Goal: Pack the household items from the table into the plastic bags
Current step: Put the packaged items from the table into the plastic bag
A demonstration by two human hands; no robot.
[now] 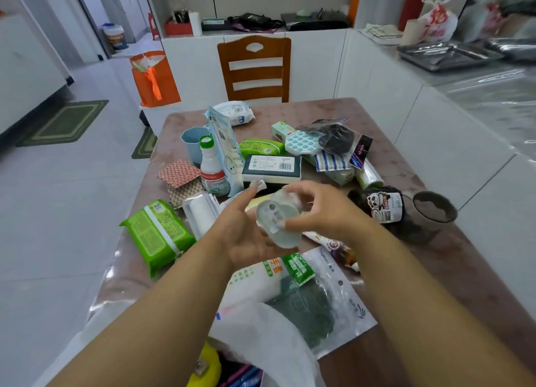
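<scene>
Both of my hands hold a clear plastic container (pixel 278 221) above the middle of the table (pixel 342 108). My left hand (pixel 243 230) cups it from below and the left, fingers spread. My right hand (pixel 322 209) grips its top and right side. A white plastic bag (pixel 269 337) lies open at the near edge, with a yellow item (pixel 207 366) and dark items inside. Household items cover the table: a green wipes pack (pixel 158 235), a white bottle with a green cap (pixel 211 169), a sponge pack (pixel 271 169) and a gloves packet (pixel 316 296).
A blue cup (pixel 193 143), a honeycomb tray (pixel 303 143), a dark panda-label bag (pixel 380 204) and a grey pot (pixel 433 212) also sit on the table. A wooden chair (pixel 255 70) stands at the far side. An orange bag (pixel 153 79) is on the floor to the left. White counters run along the right.
</scene>
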